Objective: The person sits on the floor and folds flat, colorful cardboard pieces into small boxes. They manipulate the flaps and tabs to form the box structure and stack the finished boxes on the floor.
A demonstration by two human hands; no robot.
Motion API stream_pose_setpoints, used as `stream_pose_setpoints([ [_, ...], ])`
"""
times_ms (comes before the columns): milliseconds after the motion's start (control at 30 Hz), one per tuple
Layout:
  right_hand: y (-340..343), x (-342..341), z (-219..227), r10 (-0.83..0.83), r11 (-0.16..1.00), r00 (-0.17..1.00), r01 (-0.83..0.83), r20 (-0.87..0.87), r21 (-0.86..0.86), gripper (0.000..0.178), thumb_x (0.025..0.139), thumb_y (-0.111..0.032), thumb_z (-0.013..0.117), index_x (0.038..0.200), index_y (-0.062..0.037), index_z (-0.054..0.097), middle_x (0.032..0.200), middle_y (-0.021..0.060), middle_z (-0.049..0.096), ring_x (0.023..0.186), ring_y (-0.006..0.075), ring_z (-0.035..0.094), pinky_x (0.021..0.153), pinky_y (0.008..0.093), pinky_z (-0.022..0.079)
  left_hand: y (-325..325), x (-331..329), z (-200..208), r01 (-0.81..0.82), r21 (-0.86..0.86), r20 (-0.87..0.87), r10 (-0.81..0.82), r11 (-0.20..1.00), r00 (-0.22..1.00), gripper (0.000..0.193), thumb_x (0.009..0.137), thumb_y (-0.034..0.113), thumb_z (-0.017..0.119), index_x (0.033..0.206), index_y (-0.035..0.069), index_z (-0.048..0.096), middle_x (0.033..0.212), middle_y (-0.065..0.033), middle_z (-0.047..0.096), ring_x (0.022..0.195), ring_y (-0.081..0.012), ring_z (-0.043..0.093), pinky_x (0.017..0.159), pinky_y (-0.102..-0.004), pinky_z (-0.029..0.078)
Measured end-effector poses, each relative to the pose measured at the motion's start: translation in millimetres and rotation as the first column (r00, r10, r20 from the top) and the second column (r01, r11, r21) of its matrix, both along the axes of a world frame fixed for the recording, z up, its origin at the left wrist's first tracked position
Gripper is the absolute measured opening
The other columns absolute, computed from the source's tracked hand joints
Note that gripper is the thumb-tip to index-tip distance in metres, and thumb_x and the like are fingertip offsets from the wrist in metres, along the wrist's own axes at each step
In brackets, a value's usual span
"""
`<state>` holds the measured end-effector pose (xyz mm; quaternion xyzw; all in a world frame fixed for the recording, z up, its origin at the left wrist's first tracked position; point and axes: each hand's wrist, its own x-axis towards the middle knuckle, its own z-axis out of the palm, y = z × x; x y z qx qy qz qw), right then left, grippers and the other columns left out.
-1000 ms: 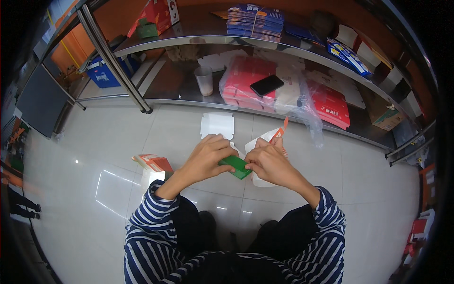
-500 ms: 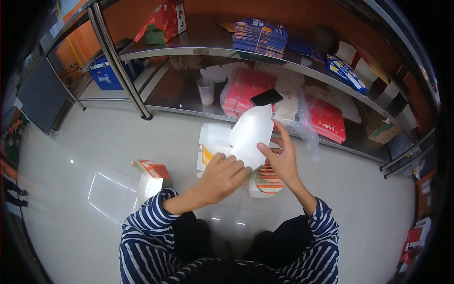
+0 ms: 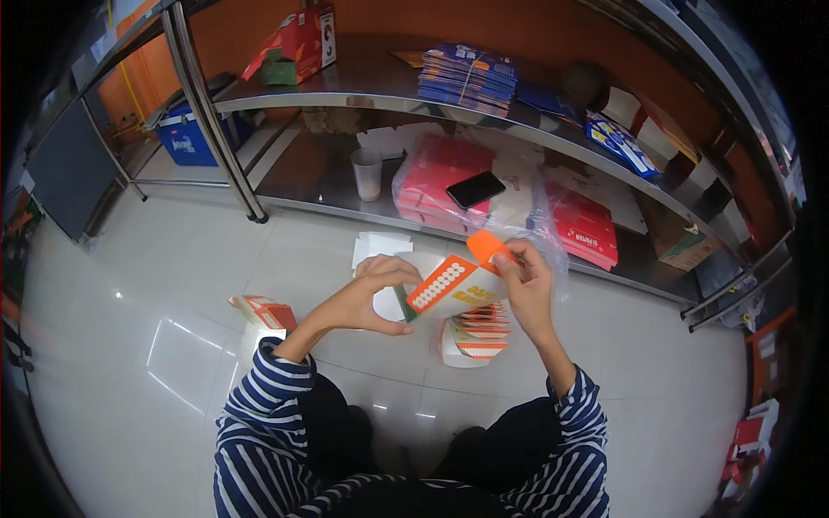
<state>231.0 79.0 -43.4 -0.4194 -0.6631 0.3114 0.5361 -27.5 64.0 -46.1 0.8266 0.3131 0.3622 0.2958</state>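
A folding paper carton (image 3: 449, 285), white with orange and green panels, is held up in front of me, partly folded. My right hand (image 3: 528, 281) pinches its raised orange flap between thumb and fingers. Cupped about the carton's green left end is my left hand (image 3: 367, 298), fingers on the far edge and thumb below. Beneath, a stack of nested orange and white cartons (image 3: 477, 335) lies on the floor. Flat white card blanks (image 3: 380, 249) lie behind my left hand, partly covered. Another orange and white carton (image 3: 266, 312) is by my left forearm.
Ahead stands a metal shelf (image 3: 337, 197) with a plastic cup (image 3: 368, 173), a black phone (image 3: 476, 190) and bagged red packaging (image 3: 432, 173). Its upper level bears a bundle of blue flat boxes (image 3: 468, 79) and a red box (image 3: 298, 47). A blue cooler (image 3: 188, 138) is farther left.
The carton has turned from its white inner side to its printed side and taken a folded shape. My left hand has moved left and spread its thumb; my right hand now pinches the flap.
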Motion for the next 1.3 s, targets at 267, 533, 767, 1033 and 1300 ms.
stream_pose_setpoints([
  [267, -20, -38, 6, 0.028, 1.000, 0.982, -0.026, -0.187, 0.012, 0.018, 0.086, -0.012, 0.059, 0.099, 0.0009, 0.059, 0.083, 0.0034, 0.057, 0.076, 0.0086, 0.054, 0.066, 0.0217, 0.045, -18, 35, -1, -0.301, 0.131, 0.256, 0.261, 0.945, 0.931, 0.018, 0.079, 0.007, 0.064, 0.095, 0.001, 0.066, 0.071, -0.0091, 0.056, 0.059, -0.0161, 0.052, 0.051, -0.0264, 0.040],
  [533, -27, -39, 14, 0.112, 0.958, 0.984, -0.144, -0.138, -0.249, 0.013, 0.083, -0.010, 0.062, 0.086, 0.0018, 0.065, 0.074, 0.0011, 0.057, 0.067, 0.0060, 0.049, 0.058, 0.0201, 0.038, -30, 37, 5, -0.381, 0.334, 0.329, 0.272, 0.862, 0.904, 0.022, 0.070, 0.002, 0.070, 0.092, 0.005, 0.069, 0.068, -0.0034, 0.057, 0.060, -0.0116, 0.054, 0.050, -0.0237, 0.040],
  [767, -27, -32, 26, 0.243, 0.970, 0.932, -0.239, 0.270, -0.048, 0.013, 0.077, -0.010, 0.062, 0.085, -0.0016, 0.067, 0.070, 0.0053, 0.053, 0.065, 0.0140, 0.050, 0.060, 0.0269, 0.037, -31, 37, 7, -0.335, 0.487, 0.304, 0.202, 0.807, 0.931, 0.017, 0.061, 0.004, 0.073, 0.077, 0.005, 0.067, 0.064, -0.0028, 0.056, 0.053, -0.0139, 0.052, 0.046, -0.0252, 0.039],
  [1033, -35, -28, 43, 0.159, 0.910, 0.852, -0.323, 0.499, 0.261, 0.015, 0.078, -0.007, 0.055, 0.089, -0.0081, 0.066, 0.067, 0.0032, 0.047, 0.067, 0.0166, 0.044, 0.070, 0.0308, 0.028, -32, 36, 2, -0.308, 0.649, 0.236, 0.200, 0.696, 0.951, 0.015, 0.062, 0.010, 0.074, 0.072, 0.008, 0.063, 0.065, -0.0009, 0.053, 0.054, -0.0140, 0.050, 0.045, -0.0264, 0.035],
  [1300, -35, -25, 44, 0.179, 0.870, 0.781, -0.410, 0.598, 0.275, 0.019, 0.073, -0.004, 0.055, 0.089, -0.0088, 0.064, 0.071, 0.0030, 0.046, 0.068, 0.0176, 0.044, 0.069, 0.0319, 0.026, -34, 39, -2, -0.284, 0.709, 0.179, 0.225, 0.646, 0.958, 0.015, 0.063, 0.011, 0.072, 0.072, 0.011, 0.059, 0.066, 0.0004, 0.050, 0.054, -0.0141, 0.047, 0.045, -0.0268, 0.033],
])
